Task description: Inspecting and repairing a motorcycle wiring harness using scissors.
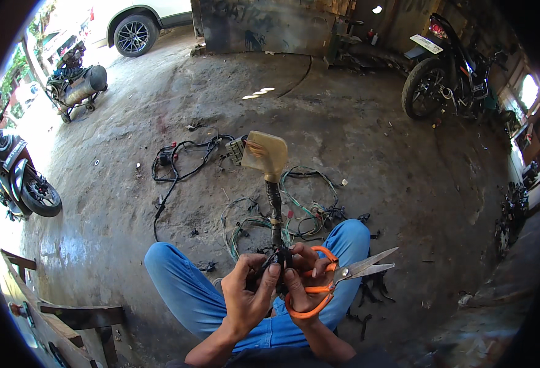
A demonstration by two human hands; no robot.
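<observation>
Between my knees I hold a black tape-wrapped wiring harness (275,211) upright in both hands. A yellowish translucent rubber boot (266,156) caps its upper end, beside a pale multi-pin connector (235,150). My left hand (247,295) pinches the dark lower part, thumb pressed against it. My right hand (300,285) grips the same spot, its thumb close to the left one. Orange-handled scissors (342,273) hang on the right hand's fingers, blades parted and pointing right. What lies between the fingertips is mostly hidden.
Loose black cable (178,175) and green wires (242,227) lie on the concrete floor ahead. Black scraps (377,288) lie right of my knee. Motorcycles stand left (27,184) and far right (441,76). An air compressor (80,86) and a white car (165,12) are behind; a wooden frame (83,314) stands near left.
</observation>
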